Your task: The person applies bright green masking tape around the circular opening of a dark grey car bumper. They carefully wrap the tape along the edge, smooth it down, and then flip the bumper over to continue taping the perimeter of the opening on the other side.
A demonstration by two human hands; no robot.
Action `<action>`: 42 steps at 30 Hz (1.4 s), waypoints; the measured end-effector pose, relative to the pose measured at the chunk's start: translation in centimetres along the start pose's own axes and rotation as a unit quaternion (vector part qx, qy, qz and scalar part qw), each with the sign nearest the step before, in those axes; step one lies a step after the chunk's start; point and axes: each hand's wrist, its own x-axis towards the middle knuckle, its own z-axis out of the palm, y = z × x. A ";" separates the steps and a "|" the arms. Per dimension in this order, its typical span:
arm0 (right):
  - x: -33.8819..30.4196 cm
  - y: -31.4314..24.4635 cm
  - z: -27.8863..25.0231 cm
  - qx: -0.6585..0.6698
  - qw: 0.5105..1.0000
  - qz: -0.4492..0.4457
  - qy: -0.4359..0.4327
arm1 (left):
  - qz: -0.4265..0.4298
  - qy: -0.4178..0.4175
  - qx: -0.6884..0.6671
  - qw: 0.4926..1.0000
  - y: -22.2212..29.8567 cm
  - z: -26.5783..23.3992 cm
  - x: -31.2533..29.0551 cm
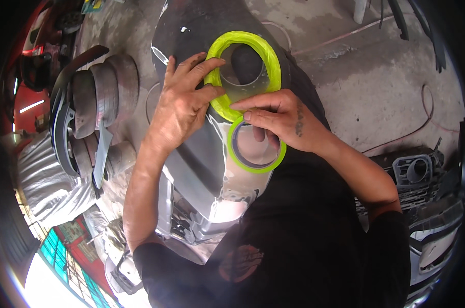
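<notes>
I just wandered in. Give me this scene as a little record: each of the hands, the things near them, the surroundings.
Left hand: fingers touching the left edge of an oval lime-green band
Right hand: thumb and fingers gripping a lime-green tape roll at its top
Beneath: grey, bumper-like panel, patchy in places
Left side: tyres
Right side: dark grille

The person has one left hand (183, 105), one right hand (289, 120), one tape roll (231, 147), one yellow-green oval ring (274, 66) and at least three tires (106, 92).
</notes>
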 end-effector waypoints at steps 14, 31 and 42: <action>2.6 -1.7 -4.4 -0.068 0.987 0.074 -0.124 | 0.058 0.086 -0.038 0.994 -0.6 3.2 -0.8; -1.8 -2.3 -8.0 0.055 0.992 0.035 -0.106 | 0.046 0.154 -0.070 0.985 -0.2 3.5 -0.8; -4.2 -4.1 -7.1 -0.008 0.997 -0.020 0.069 | -0.220 0.079 -0.020 0.972 1.9 3.2 2.1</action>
